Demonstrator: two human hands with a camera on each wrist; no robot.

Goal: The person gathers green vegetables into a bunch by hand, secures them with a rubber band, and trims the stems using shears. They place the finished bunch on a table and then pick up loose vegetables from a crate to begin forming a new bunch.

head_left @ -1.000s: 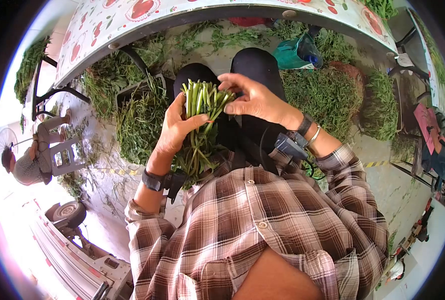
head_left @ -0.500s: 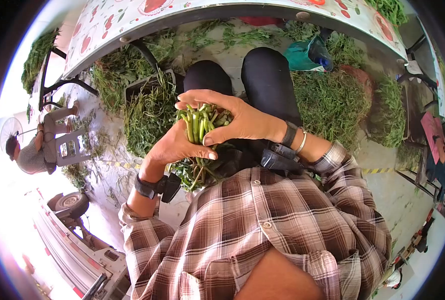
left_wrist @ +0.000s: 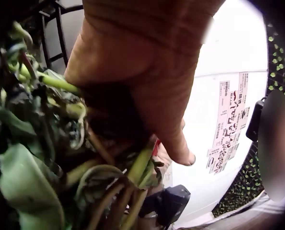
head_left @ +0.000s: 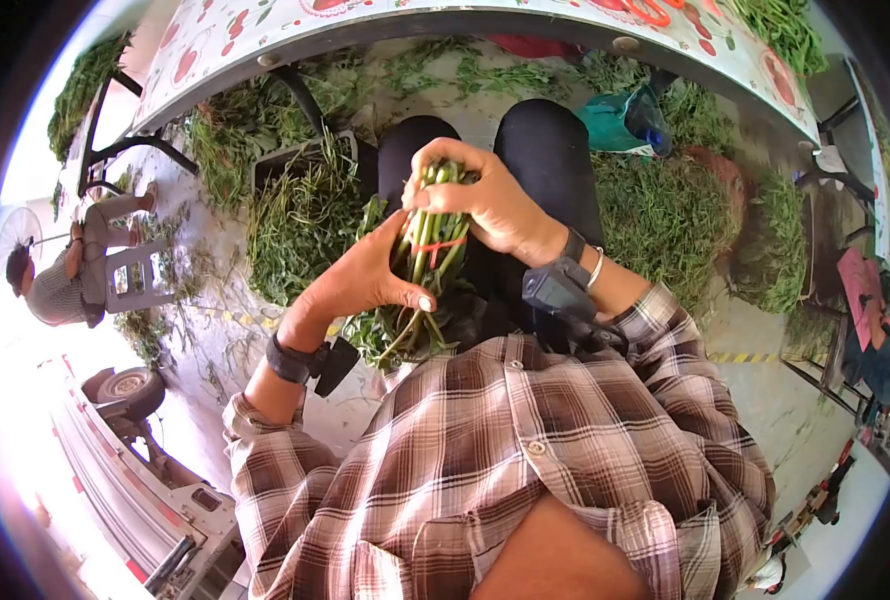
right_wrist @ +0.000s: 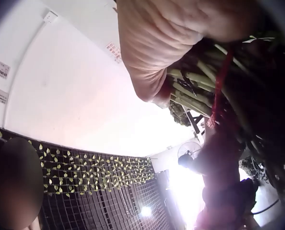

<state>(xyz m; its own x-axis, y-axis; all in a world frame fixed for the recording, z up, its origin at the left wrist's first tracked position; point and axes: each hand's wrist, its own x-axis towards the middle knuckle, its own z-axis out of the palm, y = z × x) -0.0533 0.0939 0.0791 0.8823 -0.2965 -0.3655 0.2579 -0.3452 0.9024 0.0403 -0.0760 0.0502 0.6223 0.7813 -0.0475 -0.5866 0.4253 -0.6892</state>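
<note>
A bundle of green stems [head_left: 427, 235] stands above the lap with its cut ends up and leaves below, a red band [head_left: 439, 244] round it. The right hand [head_left: 490, 195] grips the stems near their upper ends. Around the side of the bundle lies the left hand [head_left: 360, 275], its thumb across the front below the band. In the left wrist view the left hand [left_wrist: 142, 62] is beside leaves [left_wrist: 29, 187]. The right wrist view shows the right hand [right_wrist: 161, 43] curled on the stems [right_wrist: 192, 91] above the red band [right_wrist: 220, 88].
A patterned table [head_left: 295, 28] stands in front. Crates and heaps of greens [head_left: 300, 235] lie on the floor at both sides, with a teal bag [head_left: 620, 125] ahead. A seated person [head_left: 60, 280] and a vehicle [head_left: 130, 490] are at the left.
The right hand came in from beside the bundle and closed round the upper stems. The left thumb has dropped lower, and the red band is now plainly in view.
</note>
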